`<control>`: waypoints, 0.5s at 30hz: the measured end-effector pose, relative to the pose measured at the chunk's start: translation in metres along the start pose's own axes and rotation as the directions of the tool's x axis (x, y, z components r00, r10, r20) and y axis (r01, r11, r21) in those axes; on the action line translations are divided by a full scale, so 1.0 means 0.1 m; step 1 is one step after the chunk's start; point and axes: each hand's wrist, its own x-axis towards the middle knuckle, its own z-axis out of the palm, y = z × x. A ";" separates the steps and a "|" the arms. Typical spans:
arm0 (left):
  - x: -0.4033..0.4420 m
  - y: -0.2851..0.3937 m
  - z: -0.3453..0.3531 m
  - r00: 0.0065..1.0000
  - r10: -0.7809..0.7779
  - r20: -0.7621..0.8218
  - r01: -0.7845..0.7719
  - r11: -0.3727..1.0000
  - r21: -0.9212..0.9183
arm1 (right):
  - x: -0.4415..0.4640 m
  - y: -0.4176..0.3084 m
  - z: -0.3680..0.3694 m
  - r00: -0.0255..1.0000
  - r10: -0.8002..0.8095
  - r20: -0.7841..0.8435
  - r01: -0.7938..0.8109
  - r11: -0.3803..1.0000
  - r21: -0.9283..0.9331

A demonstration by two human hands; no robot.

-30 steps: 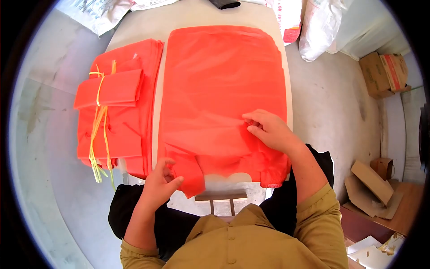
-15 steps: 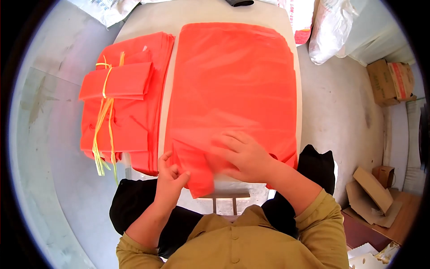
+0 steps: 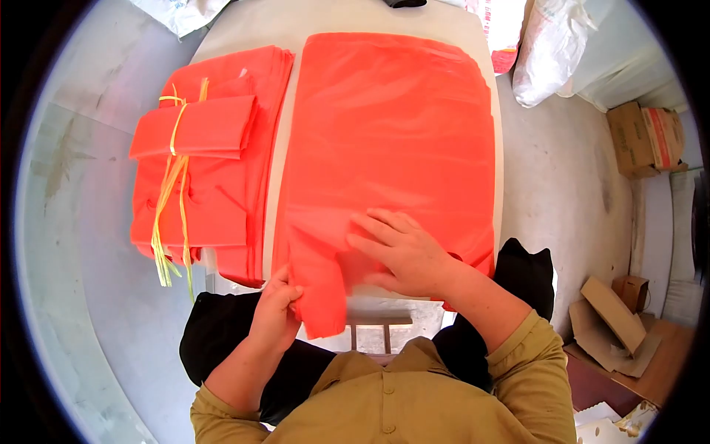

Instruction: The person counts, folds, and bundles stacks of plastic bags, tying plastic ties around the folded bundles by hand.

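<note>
A stack of flat red plastic bags (image 3: 392, 140) lies on the table in front of me, its near edge reaching my lap. At the near left corner, a handle strip of a bag (image 3: 319, 300) hangs over the table's edge. My left hand (image 3: 277, 311) pinches the bag beside that strip, thumb against the fingers. Spread fingers of my right hand (image 3: 403, 251) rest on the stack's near part, to the right of the strip. The right fingertips are slightly blurred.
Left of the stack lies a pile of folded red bags (image 3: 255, 170) tied with yellow string (image 3: 172, 185). White sacks (image 3: 547, 52) stand beyond the table's far right. Cardboard boxes (image 3: 640, 140) sit on the right, and an opened carton (image 3: 610, 322) lies nearer.
My left hand has closed from loosely curled fingers into a pinch on the bag. The handle strip has spread out and hangs slightly lower. My right hand has barely shifted.
</note>
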 end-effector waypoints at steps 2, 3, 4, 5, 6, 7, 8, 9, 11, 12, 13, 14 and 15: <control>-0.02 -0.03 0.07 0.995 0.040 -0.091 -0.026 0.988 0.152 | 0.00 0.00 -0.01 1.000 -0.005 0.013 0.005 1.000 -0.025; -0.02 -0.02 0.11 0.989 0.065 -0.134 -0.033 0.973 0.228 | 0.01 -0.01 -0.01 1.000 -0.012 0.007 0.012 0.999 -0.030; -0.02 -0.03 0.09 0.991 0.108 -0.084 -0.071 0.933 0.352 | 0.02 -0.01 -0.02 1.000 -0.019 0.001 0.020 0.999 -0.034; -0.02 -0.06 0.05 0.989 0.144 -0.030 -0.113 0.876 0.468 | 0.03 -0.02 -0.03 0.999 -0.023 0.026 0.025 0.997 -0.068; -0.02 -0.07 0.02 0.985 0.173 0.028 -0.157 0.804 0.574 | 0.04 -0.03 -0.04 0.998 -0.027 0.051 0.032 0.994 -0.102; -0.02 -0.06 -0.01 0.987 0.158 0.039 -0.142 0.716 0.683 | 0.04 -0.04 -0.05 0.997 -0.031 0.076 0.041 0.990 -0.134; 0.00 -0.05 -0.03 0.989 0.142 0.048 -0.126 0.614 0.779 | 0.03 -0.03 -0.03 0.994 -0.034 0.102 0.050 0.986 -0.157; 0.00 -0.04 -0.04 0.991 0.124 0.054 -0.109 0.498 0.860 | 0.02 0.00 0.00 0.991 -0.035 0.128 0.058 0.982 -0.179; 0.00 -0.03 -0.02 0.991 0.133 0.007 -0.078 0.535 0.841 | -0.01 0.00 0.02 0.992 -0.029 0.126 0.050 0.985 -0.164; 0.01 -0.02 0.00 0.991 0.137 -0.015 -0.064 0.554 0.830 | 0.00 -0.03 0.01 0.995 -0.022 0.101 0.035 0.991 -0.127; 0.01 -0.01 0.02 0.990 0.133 -0.049 -0.068 0.750 0.658 | 0.01 -0.05 0.01 0.997 -0.015 0.076 0.022 0.996 -0.090; 0.01 0.00 0.05 0.989 0.120 -0.082 -0.072 0.895 0.440 | 0.01 -0.04 0.03 0.996 -0.019 0.083 0.027 0.996 -0.088; 0.02 0.01 0.07 0.989 0.097 -0.111 -0.074 0.979 0.192 | 0.01 -0.01 0.07 0.996 -0.023 0.090 0.031 0.996 -0.087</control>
